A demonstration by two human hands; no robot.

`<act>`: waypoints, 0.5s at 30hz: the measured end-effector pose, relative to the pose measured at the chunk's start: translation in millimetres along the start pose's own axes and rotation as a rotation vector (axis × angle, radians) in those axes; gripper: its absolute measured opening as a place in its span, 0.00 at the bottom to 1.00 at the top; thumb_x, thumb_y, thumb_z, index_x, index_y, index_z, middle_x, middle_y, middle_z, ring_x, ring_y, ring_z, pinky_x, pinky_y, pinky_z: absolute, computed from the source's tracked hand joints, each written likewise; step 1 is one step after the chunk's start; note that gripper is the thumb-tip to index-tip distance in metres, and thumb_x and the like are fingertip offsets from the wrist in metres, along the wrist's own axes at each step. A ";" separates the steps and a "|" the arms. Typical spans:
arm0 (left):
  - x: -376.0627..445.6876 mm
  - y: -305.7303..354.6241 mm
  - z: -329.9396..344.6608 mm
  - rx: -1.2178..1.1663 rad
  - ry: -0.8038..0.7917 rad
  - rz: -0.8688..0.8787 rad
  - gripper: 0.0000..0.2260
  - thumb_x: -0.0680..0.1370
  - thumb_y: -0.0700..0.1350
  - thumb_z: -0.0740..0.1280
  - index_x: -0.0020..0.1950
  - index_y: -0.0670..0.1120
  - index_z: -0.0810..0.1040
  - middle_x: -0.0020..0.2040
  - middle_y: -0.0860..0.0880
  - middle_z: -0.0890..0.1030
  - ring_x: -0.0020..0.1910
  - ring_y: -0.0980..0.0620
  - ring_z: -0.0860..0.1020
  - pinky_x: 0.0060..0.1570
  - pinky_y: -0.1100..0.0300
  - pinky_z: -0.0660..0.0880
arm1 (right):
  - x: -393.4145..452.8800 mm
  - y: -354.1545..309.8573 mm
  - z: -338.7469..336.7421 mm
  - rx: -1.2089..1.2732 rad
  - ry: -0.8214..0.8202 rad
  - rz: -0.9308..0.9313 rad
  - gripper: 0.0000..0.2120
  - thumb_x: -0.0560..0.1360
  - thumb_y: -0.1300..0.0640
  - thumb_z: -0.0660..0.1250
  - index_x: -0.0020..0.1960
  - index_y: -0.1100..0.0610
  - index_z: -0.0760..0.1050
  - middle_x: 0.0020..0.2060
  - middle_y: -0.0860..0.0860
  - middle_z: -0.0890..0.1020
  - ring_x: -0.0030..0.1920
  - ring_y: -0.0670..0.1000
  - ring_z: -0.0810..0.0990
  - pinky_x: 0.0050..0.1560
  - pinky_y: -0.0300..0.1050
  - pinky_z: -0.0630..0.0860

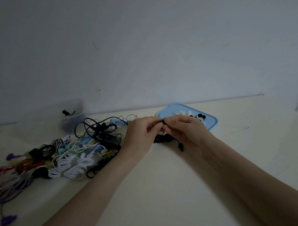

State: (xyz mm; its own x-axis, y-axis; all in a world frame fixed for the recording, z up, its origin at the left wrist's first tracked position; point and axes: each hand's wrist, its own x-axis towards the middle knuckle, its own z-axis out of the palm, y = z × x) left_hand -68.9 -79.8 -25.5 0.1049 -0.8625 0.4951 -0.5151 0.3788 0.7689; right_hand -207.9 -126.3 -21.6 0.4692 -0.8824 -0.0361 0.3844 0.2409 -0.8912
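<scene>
From the head view, the job looks like working the tip on a black earphone [163, 139]. Best bet, I'd say: one hand steadies the bud while the other rolls the tip gently, close to the blue lid [213, 123] so nothing small gets lost.

Left hand [142, 130] and right hand [183, 129] meet fingertip to fingertip, both pinching the bud, other fingers curled. The earphone's bundled cable hangs beneath them onto the table [171, 193], mid-table, at nine o'clock of the lid. Loose ear tips [181, 112] lie on that lid. The tangled pile of earphones [75, 153] sits at nine o'clock of the hands.
</scene>
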 end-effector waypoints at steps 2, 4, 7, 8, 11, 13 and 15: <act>0.2 -0.3 -0.4 -0.007 -0.017 -0.012 0.12 0.76 0.33 0.64 0.47 0.51 0.79 0.36 0.56 0.80 0.34 0.66 0.79 0.44 0.70 0.76 | -0.8 0.3 0.8 0.023 0.007 0.015 0.06 0.73 0.68 0.65 0.39 0.65 0.79 0.33 0.55 0.83 0.35 0.47 0.83 0.38 0.33 0.79; 0.9 0.3 -0.3 -0.069 -0.023 -0.065 0.13 0.76 0.33 0.64 0.47 0.51 0.79 0.36 0.56 0.81 0.33 0.65 0.80 0.43 0.70 0.76 | -0.6 0.1 1.1 0.034 0.012 0.021 0.09 0.73 0.68 0.65 0.36 0.64 0.81 0.33 0.55 0.83 0.34 0.47 0.83 0.37 0.33 0.79; 1.6 1.3 -0.9 -0.223 -0.002 -0.191 0.10 0.75 0.33 0.65 0.43 0.47 0.80 0.34 0.55 0.82 0.33 0.61 0.81 0.42 0.69 0.77 | -0.2 -0.4 0.7 0.043 0.021 0.014 0.09 0.72 0.68 0.65 0.36 0.64 0.82 0.34 0.56 0.84 0.34 0.47 0.83 0.37 0.32 0.78; 1.9 1.6 -1.8 -0.274 0.001 -0.233 0.10 0.75 0.33 0.66 0.42 0.47 0.80 0.32 0.55 0.82 0.32 0.60 0.81 0.41 0.70 0.77 | -0.1 -0.5 0.3 0.045 0.019 0.011 0.07 0.72 0.68 0.66 0.38 0.65 0.82 0.35 0.56 0.84 0.35 0.47 0.83 0.37 0.32 0.78; 3.0 0.7 -5.7 -0.403 0.007 -0.324 0.07 0.75 0.33 0.66 0.42 0.43 0.80 0.30 0.54 0.83 0.32 0.60 0.81 0.39 0.71 0.76 | 0.6 -0.9 -0.6 0.044 -0.009 0.018 0.05 0.73 0.67 0.65 0.45 0.67 0.80 0.39 0.57 0.84 0.39 0.47 0.84 0.41 0.32 0.79; 3.3 0.0 -7.3 -0.437 0.001 -0.348 0.05 0.75 0.32 0.66 0.45 0.40 0.80 0.31 0.53 0.83 0.32 0.59 0.81 0.39 0.71 0.76 | 1.1 -1.9 -1.1 0.051 -0.024 0.043 0.06 0.73 0.68 0.65 0.47 0.67 0.79 0.41 0.58 0.84 0.40 0.47 0.84 0.43 0.33 0.79; 3.6 -0.4 -7.1 -0.442 -0.002 -0.348 0.06 0.74 0.31 0.66 0.48 0.38 0.80 0.32 0.53 0.83 0.33 0.59 0.81 0.39 0.72 0.76 | 1.8 -3.2 -2.1 0.048 -0.036 0.063 0.06 0.70 0.68 0.67 0.45 0.67 0.80 0.41 0.58 0.84 0.40 0.48 0.84 0.42 0.33 0.79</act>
State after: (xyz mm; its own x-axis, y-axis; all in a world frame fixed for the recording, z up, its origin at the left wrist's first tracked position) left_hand -62.3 -80.7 -21.2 0.2030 -0.9623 0.1810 -0.0448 0.1756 0.9834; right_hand -210.0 -129.5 -19.7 0.5213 -0.8501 -0.0745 0.3907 0.3154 -0.8648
